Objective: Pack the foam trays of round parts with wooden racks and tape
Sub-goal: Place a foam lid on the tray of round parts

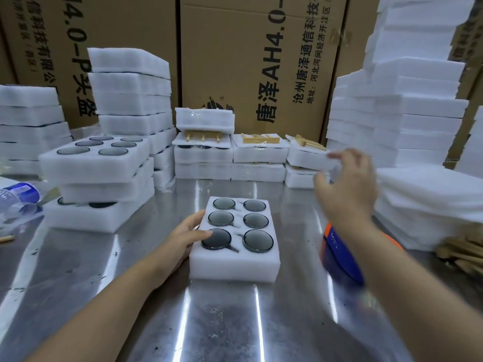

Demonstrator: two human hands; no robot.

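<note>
Foam tray (235,265) apparently touching left hand (187,239).

Your left hand (187,237) rests against the left edge of the foam tray (235,265), fingers straight, forearm low. Your right hand (347,186), blurred, hangs raised beyond the tray's far right corner, fingers loosely spread.

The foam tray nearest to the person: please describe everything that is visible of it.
The foam tray is a thick, white, rectangular block lying flat on the shiny metal table. Its top has six round pockets in two columns of three, each holding a dark grey, glassy round part. Small slots run off some pockets. Nothing covers it. The left hand rests against its left side, with the thumb on the top edge.
</note>
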